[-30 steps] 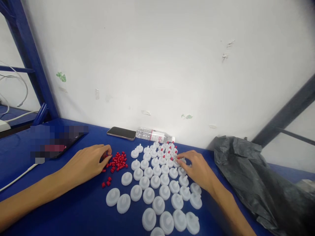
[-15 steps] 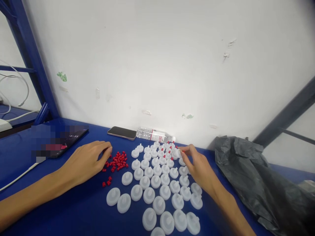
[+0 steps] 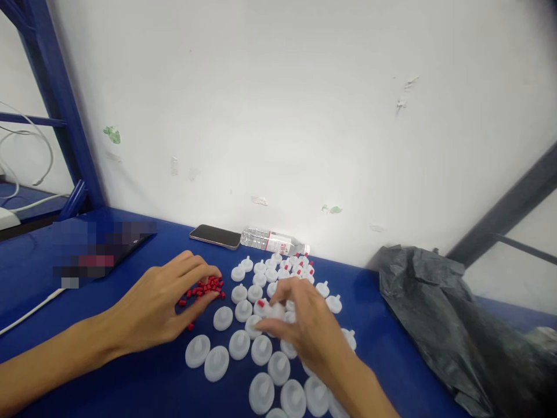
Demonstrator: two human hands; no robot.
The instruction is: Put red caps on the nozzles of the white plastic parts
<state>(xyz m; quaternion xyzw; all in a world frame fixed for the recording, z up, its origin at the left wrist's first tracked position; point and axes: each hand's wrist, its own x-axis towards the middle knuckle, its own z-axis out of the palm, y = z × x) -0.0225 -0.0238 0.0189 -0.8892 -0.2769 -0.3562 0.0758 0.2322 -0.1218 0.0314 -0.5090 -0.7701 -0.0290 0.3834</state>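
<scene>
My left hand [image 3: 174, 296] reaches over the pile of small red caps [image 3: 209, 286], thumb and fingertips apart on either side of some of them. In my right hand [image 3: 304, 322], thumb and fingers close round a white plastic disc [image 3: 275, 312], partly covered by the fingers. A red cap [image 3: 261, 303] shows just left of those fingertips; I cannot tell whether it sits on the held disc. Many white nozzled discs [image 3: 261, 349] lie under and around this hand, nozzles mostly up. Several at the back have red caps [image 3: 300, 265] on their nozzles.
A phone [image 3: 215, 236] and a clear bottle [image 3: 274, 240] lie along the wall. Far left, a dark device [image 3: 126, 249], partly blurred out, has a white cable [image 3: 35, 313]. A dark plastic bag [image 3: 418, 313] sits at right on the blue tabletop [image 3: 143, 377].
My right hand has moved left and nearer from the back right of the discs, carrying a white disc. My left hand has shifted right, onto the red caps.
</scene>
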